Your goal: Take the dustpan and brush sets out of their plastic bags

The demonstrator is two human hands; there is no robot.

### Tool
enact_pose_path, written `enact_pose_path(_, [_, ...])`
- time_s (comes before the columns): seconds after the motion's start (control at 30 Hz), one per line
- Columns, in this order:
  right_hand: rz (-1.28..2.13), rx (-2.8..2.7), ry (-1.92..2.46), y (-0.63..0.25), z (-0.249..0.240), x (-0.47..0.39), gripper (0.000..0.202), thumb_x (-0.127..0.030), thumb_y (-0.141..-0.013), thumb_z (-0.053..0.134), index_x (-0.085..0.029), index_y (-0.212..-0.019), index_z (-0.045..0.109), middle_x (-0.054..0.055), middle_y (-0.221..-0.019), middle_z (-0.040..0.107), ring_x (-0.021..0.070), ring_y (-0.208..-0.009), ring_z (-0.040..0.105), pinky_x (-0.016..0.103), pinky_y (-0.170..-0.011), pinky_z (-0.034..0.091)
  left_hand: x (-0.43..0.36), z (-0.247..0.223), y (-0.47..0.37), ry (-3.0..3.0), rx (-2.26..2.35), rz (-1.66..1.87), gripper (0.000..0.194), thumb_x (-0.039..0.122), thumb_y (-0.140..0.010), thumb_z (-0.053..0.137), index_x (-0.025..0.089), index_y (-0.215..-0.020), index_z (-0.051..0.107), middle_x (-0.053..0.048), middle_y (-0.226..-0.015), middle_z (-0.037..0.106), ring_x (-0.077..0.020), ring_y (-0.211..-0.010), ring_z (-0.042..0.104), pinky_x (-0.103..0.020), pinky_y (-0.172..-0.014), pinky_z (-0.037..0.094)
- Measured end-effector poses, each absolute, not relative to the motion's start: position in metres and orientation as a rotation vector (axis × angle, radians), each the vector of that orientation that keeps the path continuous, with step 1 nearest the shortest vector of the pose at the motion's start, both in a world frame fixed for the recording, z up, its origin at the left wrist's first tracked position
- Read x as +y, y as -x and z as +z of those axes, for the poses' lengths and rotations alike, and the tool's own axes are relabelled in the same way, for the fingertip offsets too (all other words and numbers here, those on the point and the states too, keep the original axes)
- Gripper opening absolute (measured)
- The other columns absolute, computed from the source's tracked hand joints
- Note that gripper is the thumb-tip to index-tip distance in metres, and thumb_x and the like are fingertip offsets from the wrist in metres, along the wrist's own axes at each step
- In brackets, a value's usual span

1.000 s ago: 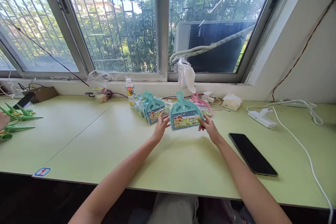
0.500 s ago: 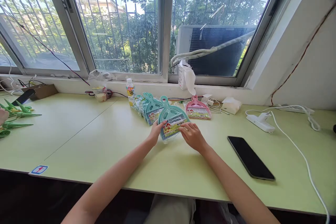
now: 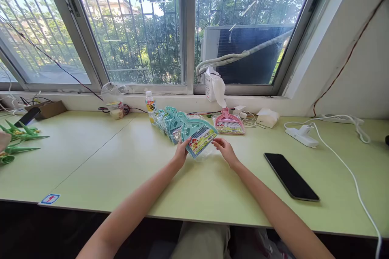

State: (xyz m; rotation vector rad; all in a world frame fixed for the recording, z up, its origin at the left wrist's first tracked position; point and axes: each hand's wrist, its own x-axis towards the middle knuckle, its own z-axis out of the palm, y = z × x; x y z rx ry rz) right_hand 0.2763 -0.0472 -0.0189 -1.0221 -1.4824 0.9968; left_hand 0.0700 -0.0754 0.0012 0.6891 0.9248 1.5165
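A teal dustpan and brush set (image 3: 196, 128) in a clear bag with a printed card is tilted above the table. My left hand (image 3: 181, 153) grips its lower left edge, thumb on the front. At its lower right corner, my right hand (image 3: 226, 151) has its fingers pinched together on what looks like the loose clear plastic of the bag. Just behind on the left, several more bagged teal dustpan sets (image 3: 170, 120) lean in an overlapping row. Pink dustpan sets (image 3: 228, 124) lie farther back to the right.
A black phone (image 3: 291, 177) lies on the right, with a white power strip (image 3: 301, 136) and cable behind it. A drink bottle (image 3: 150, 107) and a plastic bag with a cup (image 3: 116, 107) stand by the window. Another person's hand (image 3: 4, 141) is among green spiky pieces (image 3: 30, 137) at far left.
The teal dustpan set has tilted, its card now slanting up to the right. My right hand has shifted slightly right, off the card to the bag's edge.
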Motion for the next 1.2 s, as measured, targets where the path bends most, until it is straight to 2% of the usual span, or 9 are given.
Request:
enact_pose_path(0.1, [1.259,-1.349,0.960,-0.280,-0.019,-0.046,0.054,-0.058,-0.062,0.077,-0.021,-0.094,0.054,0.005,-0.086,0.071,0.0187,-0.082,0.067,0.034,-0.080,0.051,-0.078,0.000,-0.074,-0.752,0.876,1.453,0.060,0.035,-0.067,0.081,0.020,-0.120,0.056,-0.005,-0.099,0.073,-0.0218,-0.091,0.069,-0.035,-0.085,0.055])
enact_pose_path(0.23, [1.361,-1.246,0.953,-0.282,-0.017,-0.046,0.055,-0.049,-0.057,0.083,-0.022,-0.094,0.053,0.003,-0.082,0.071,0.0163,-0.075,0.069,0.033,-0.080,0.055,-0.085,0.002,-0.076,-0.919,0.762,1.364,0.068,0.035,-0.064,0.084,0.023,-0.124,0.055,-0.006,-0.109,0.071,-0.0249,-0.102,0.066,-0.037,-0.091,0.052])
enact_pose_path(0.33, [1.395,-1.203,0.963,-0.282,-0.016,-0.045,0.056,-0.043,-0.055,0.086,-0.022,-0.096,0.054,0.003,-0.081,0.072,0.0171,-0.074,0.070,0.034,-0.081,0.057,-0.087,0.003,-0.072,-0.977,0.745,1.285,0.062,0.035,-0.066,0.083,0.022,-0.121,0.058,-0.008,-0.115,0.069,-0.0255,-0.105,0.065,-0.038,-0.092,0.051])
enact_pose_path(0.5, [1.345,-1.136,0.855,-0.281,-0.011,-0.049,0.061,-0.046,-0.053,0.086,-0.024,-0.097,0.051,0.002,-0.089,0.073,0.0190,-0.085,0.070,0.038,-0.088,0.056,-0.081,0.004,-0.064,-1.025,0.712,1.146,0.050,0.042,-0.071,0.078,0.018,-0.114,0.066,-0.011,-0.116,0.069,-0.0290,-0.108,0.063,-0.040,-0.093,0.050])
enact_pose_path(0.73, [1.341,-1.129,0.805,-0.284,0.002,-0.056,0.066,-0.044,-0.054,0.086,-0.027,-0.107,0.050,0.002,-0.094,0.074,0.0212,-0.089,0.071,0.040,-0.087,0.057,-0.064,0.005,-0.058,-0.880,0.895,1.368,0.050,0.055,-0.068,0.077,0.021,-0.103,0.069,-0.007,-0.101,0.072,-0.0231,-0.097,0.066,-0.033,-0.082,0.052])
enact_pose_path(1.0, [1.387,-1.162,0.796,-0.283,0.006,-0.058,0.066,-0.038,-0.056,0.086,-0.025,-0.112,0.055,0.002,-0.089,0.075,0.0206,-0.083,0.072,0.038,-0.083,0.058,-0.056,0.017,-0.048,-0.702,1.001,1.548,0.027,0.043,-0.083,0.066,0.017,-0.091,0.069,-0.005,-0.083,0.072,-0.0172,-0.080,0.067,-0.027,-0.070,0.053])
enact_pose_path(1.2, [1.373,-1.139,0.768,-0.288,0.012,-0.061,0.061,-0.036,-0.056,0.085,-0.023,-0.110,0.059,0.003,-0.091,0.075,0.0222,-0.085,0.072,0.040,-0.084,0.058,-0.058,0.027,-0.037,-0.782,0.917,1.620,0.033,0.039,-0.093,0.051,0.015,-0.108,0.067,-0.010,-0.093,0.073,-0.0214,-0.092,0.069,-0.035,-0.085,0.055])
